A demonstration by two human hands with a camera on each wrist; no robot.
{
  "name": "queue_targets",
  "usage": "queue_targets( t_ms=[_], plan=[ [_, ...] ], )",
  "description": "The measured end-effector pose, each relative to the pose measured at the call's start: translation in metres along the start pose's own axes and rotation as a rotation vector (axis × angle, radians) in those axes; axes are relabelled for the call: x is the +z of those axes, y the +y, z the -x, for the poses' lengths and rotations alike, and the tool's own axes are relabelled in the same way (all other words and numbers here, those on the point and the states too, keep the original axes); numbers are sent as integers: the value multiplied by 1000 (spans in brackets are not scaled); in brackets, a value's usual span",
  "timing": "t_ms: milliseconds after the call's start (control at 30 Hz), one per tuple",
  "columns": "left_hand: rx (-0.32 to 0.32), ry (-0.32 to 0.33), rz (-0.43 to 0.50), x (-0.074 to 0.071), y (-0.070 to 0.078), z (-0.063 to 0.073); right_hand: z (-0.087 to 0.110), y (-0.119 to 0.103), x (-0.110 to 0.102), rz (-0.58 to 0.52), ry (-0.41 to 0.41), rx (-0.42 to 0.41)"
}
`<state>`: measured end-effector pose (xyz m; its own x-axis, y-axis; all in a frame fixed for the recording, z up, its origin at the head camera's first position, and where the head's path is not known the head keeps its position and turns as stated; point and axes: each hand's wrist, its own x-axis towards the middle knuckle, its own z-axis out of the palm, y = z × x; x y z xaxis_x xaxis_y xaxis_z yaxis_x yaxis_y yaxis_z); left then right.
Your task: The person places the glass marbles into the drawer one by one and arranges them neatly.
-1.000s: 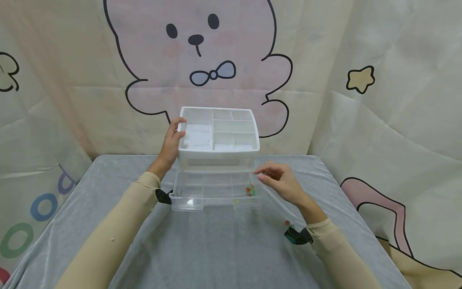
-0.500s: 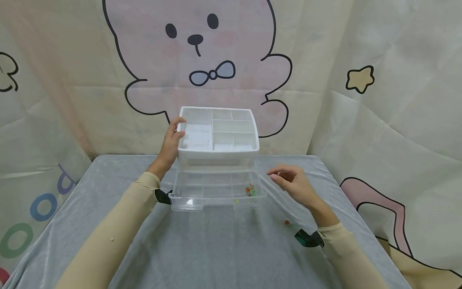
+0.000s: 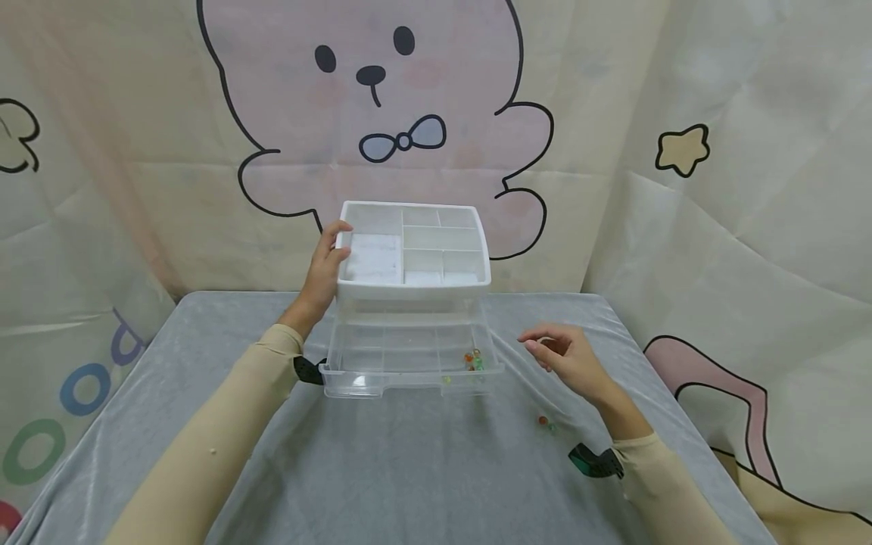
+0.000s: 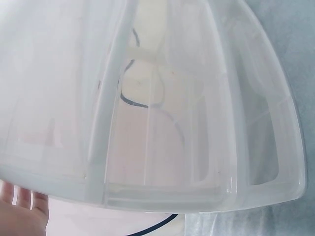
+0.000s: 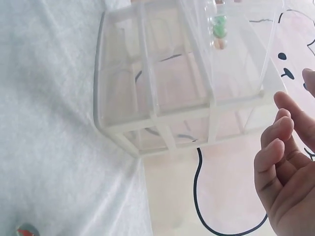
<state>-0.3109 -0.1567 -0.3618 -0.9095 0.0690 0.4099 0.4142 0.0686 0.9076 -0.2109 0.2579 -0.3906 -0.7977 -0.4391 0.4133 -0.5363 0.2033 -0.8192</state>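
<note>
A drawer organizer (image 3: 414,291) of white and clear plastic stands on the table, its top moulded into compartments. One clear drawer (image 3: 381,356) is pulled out toward me. Several small orange and green marbles (image 3: 473,359) lie in the drawer's right part; in the right wrist view, green marbles (image 5: 219,27) show through its wall. My left hand (image 3: 320,276) grips the organizer's upper left rim, its fingertips (image 4: 22,197) at the edge in the left wrist view. To the right, my right hand (image 3: 562,356) hovers apart from the drawer, fingers loosely curled, holding nothing.
An orange marble (image 3: 543,420) and a green marble (image 3: 552,427) lie on the grey cloth-covered table (image 3: 409,477), right of the drawer and below my right hand. A printed curtain (image 3: 579,60) hangs right behind the table, with others at both sides.
My right hand has drawn back from the drawer's right edge, moving right and slightly toward me. The left hand, organizer and marbles have stayed put.
</note>
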Motion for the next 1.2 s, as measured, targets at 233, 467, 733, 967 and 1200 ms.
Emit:
queue_targets(
  t_ms=[233,467,733,967,1200],
  plan=[
    [6,8,11,2,1,0,11,7,-5,11,-10,36],
    [13,16,4,2,0,-1,26,17,-11,91,-22,97],
    [6,10,9,1,1,0,45,32,-13,144,-53,207],
    [18,17,33,1,0,-2,64,50,-13,141,-87,261],
    [12,25,30,1,-3,-3,84,62,-14,120,-150,252]
  ],
)
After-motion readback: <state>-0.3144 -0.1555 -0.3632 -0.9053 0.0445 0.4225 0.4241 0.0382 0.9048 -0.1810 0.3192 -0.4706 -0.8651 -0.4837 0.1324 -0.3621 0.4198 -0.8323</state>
